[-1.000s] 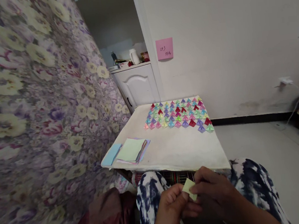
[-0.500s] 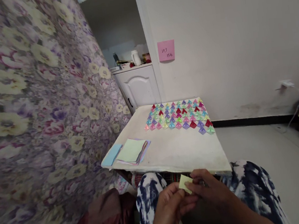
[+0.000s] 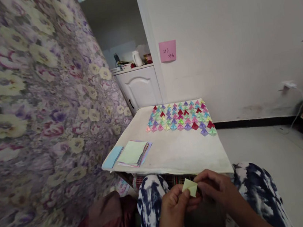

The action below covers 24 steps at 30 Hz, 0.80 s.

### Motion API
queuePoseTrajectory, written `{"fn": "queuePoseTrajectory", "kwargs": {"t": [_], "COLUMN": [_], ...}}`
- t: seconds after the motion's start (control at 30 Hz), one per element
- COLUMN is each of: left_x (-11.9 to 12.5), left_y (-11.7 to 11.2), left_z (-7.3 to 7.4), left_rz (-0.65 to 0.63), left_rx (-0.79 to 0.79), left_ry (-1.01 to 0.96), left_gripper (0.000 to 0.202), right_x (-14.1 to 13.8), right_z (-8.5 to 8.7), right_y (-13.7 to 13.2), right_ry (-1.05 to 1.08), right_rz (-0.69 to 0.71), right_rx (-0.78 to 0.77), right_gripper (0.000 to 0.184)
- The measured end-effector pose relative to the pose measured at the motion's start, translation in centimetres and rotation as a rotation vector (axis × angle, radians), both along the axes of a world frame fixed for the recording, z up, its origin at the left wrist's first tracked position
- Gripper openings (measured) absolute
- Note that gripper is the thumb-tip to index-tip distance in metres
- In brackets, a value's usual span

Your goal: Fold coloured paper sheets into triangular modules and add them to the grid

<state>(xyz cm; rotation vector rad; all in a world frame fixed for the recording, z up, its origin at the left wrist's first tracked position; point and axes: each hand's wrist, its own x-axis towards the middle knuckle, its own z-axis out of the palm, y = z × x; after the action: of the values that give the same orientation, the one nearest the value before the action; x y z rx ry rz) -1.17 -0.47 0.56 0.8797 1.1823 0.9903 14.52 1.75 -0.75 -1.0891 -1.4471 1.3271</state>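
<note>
Over my lap, my left hand (image 3: 174, 207) and my right hand (image 3: 217, 190) both pinch a small folded piece of pale yellow-green paper (image 3: 190, 186). The fingers of both hands are closed on its edges. Just beyond my knees stands a low white table (image 3: 181, 154). A stack of coloured paper squares (image 3: 132, 152) with a light green sheet on top lies at its near left corner, beside a blue sheet (image 3: 112, 157). Rows of several small folded paper pieces in many colours (image 3: 181, 119) cover the far part of the table.
A floral purple curtain (image 3: 34, 105) fills the left side. A white cabinet (image 3: 140, 87) with a kettle on top stands behind the table. A pink note (image 3: 168, 50) sticks on the white wall. A wall socket with a cable (image 3: 288, 85) is at the right.
The paper piece has turned slightly between my fingers and both hands have shifted a little. The table items have not moved.
</note>
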Motion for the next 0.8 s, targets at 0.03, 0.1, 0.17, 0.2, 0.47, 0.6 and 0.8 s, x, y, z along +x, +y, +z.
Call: {"fn": "queuePoseTrajectory", "kwargs": {"t": [0.03,0.1,0.17,0.2,0.47,0.6,0.8], "left_x": [0.0,0.0,-0.1,-0.1,-0.4,-0.4,0.2], "left_y": [0.0,0.1,0.1,0.1,0.1,0.2,0.5], "left_z": [-0.1,-0.2,-0.5,-0.6,-1.6,-1.8,-2.4], "left_rz": [-0.017,-0.036,-0.05,-0.055,-0.09,-0.085,-0.01], "left_rx": [-0.001,-0.001,0.0,0.007,0.046,0.046,0.021], "left_ry": [0.006,0.022,0.031,0.03,0.026,0.017,-0.013], "left_gripper": [0.034,0.032,0.031,0.031,0.031,0.032,0.033], "right_x": [-0.1,-0.4,-0.5,-0.4,-0.2,-0.5,-1.0], "right_z": [0.0,0.0,-0.2,-0.4,-1.6,-1.4,-1.1], "right_y": [0.1,0.3,0.4,0.5,0.8,0.5,0.5], "right_ry": [0.025,0.059,0.079,0.09,0.132,0.093,-0.063], "right_rz": [0.018,0.04,0.043,0.048,0.089,0.044,-0.046], "right_rx": [-0.04,-0.077,-0.11,-0.128,-0.181,-0.161,-0.073], "right_gripper": [0.021,0.021,0.021,0.02,0.017,0.014,0.007]}}
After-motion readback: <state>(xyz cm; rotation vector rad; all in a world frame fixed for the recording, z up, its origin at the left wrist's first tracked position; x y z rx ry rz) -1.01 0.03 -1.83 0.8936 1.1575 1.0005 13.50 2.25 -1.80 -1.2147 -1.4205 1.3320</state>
